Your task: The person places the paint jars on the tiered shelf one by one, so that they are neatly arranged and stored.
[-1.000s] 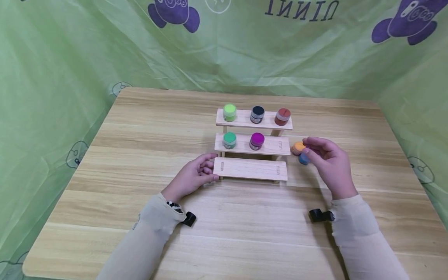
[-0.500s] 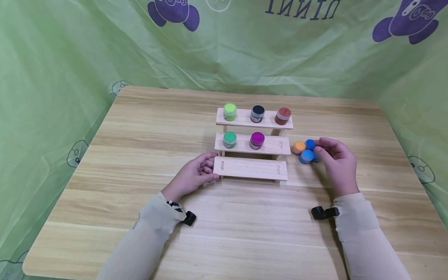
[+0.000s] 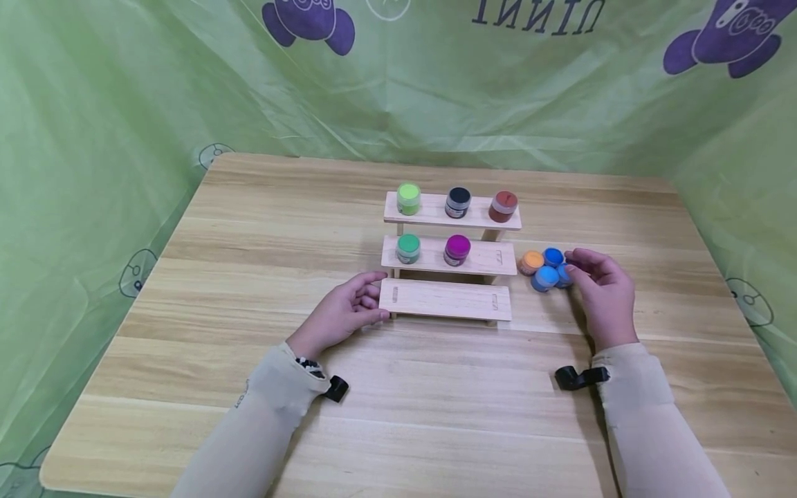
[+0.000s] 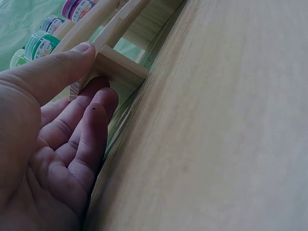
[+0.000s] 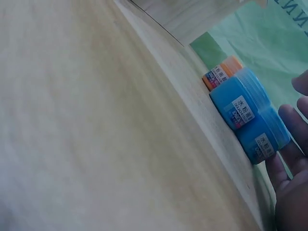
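Observation:
My left hand (image 3: 341, 310) holds the left end of the lowest shelf of a three-tier wooden stand (image 3: 445, 301); in the left wrist view the thumb (image 4: 72, 65) lies against the shelf's end and the fingers bend below it. At the stand's right, my right hand (image 3: 600, 294) is beside a cluster of small paint jars, its fingertips right at the outermost blue jar (image 3: 563, 275). In the right wrist view the fingers (image 5: 291, 130) spread loosely around that jar's far side. Next to it are a lighter blue jar (image 3: 544, 278), a dark blue jar (image 3: 553, 256) and an orange jar (image 3: 531, 262).
Standing on the top shelf are a light green jar (image 3: 409, 198), a black jar (image 3: 457, 203) and a brownish-red jar (image 3: 502, 207). The middle shelf bears a green jar (image 3: 408, 248) and a purple jar (image 3: 457, 250). A green curtain (image 3: 386, 104) surrounds the wooden table (image 3: 398, 415).
My right hand has moved right from over the jars to their right side, uncovering the blue ones, and then slightly lower. The left hand and the stand keep their places.

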A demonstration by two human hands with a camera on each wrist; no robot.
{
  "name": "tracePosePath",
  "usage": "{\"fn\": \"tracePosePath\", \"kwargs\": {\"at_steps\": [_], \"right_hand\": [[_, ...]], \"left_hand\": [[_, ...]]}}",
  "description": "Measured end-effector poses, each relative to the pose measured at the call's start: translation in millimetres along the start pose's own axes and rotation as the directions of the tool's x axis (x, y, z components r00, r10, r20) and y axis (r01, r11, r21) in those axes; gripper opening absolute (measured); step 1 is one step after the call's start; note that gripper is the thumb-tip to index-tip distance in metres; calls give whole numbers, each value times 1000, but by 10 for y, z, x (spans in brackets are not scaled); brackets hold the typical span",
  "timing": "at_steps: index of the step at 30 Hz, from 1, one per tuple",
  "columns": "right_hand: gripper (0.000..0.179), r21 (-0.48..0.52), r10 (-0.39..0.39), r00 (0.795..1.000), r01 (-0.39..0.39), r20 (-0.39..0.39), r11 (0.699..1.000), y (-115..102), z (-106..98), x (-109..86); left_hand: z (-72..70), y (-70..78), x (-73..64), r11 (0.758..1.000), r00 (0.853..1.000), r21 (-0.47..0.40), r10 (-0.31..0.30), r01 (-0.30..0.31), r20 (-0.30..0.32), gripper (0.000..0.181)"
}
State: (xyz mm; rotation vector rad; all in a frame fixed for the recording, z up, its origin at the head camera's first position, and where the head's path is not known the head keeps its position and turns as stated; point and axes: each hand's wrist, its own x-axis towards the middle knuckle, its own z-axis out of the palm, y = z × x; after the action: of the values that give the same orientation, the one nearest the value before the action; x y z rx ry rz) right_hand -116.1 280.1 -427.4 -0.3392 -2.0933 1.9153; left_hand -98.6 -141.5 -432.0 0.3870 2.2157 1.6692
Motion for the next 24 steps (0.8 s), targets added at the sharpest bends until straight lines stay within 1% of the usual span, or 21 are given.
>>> {"fn": "tracePosePath", "kwargs": {"at_steps": [2, 6, 8, 11, 13, 16, 21, 24], "right_hand": [[33, 19, 21, 1000, -21, 14, 1000, 13, -5, 7], [39, 16, 44, 998, -45, 48, 999, 34, -19, 18], [42, -17, 52, 997, -51, 59, 999, 42, -28, 21], [45, -95, 65, 995, -58, 73, 994, 49, -37, 24], [47, -156, 72, 994, -59, 81, 986, 49, -42, 25], [49, -220, 82, 993, -60, 91, 974, 42, -43, 23], [49, -283, 92, 991, -61, 96, 957, 26, -46, 10], [50, -303, 89, 991, -54, 104, 951, 23, -54, 1]], "left_hand": [[0, -2, 1, 1000, 1000, 3, 0, 0, -1, 68], [-3, 6, -1, 1000, 1000, 5, -1, 1, -2, 67], [-4, 8, -3, 1000, 1000, 4, -2, 2, -2, 67], [-6, 11, -5, 1000, 1000, 4, -2, 2, -1, 67], [-6, 4, -2, 1000, 1000, 7, -1, 1, -1, 67], [-7, -2, 0, 1000, 1000, 9, 1, -1, -2, 67], [-9, -4, -5, 1000, 1000, 0, -3, 3, 1, 67], [-7, 0, -7, 1000, 1000, -6, -7, 7, 2, 67]]}}
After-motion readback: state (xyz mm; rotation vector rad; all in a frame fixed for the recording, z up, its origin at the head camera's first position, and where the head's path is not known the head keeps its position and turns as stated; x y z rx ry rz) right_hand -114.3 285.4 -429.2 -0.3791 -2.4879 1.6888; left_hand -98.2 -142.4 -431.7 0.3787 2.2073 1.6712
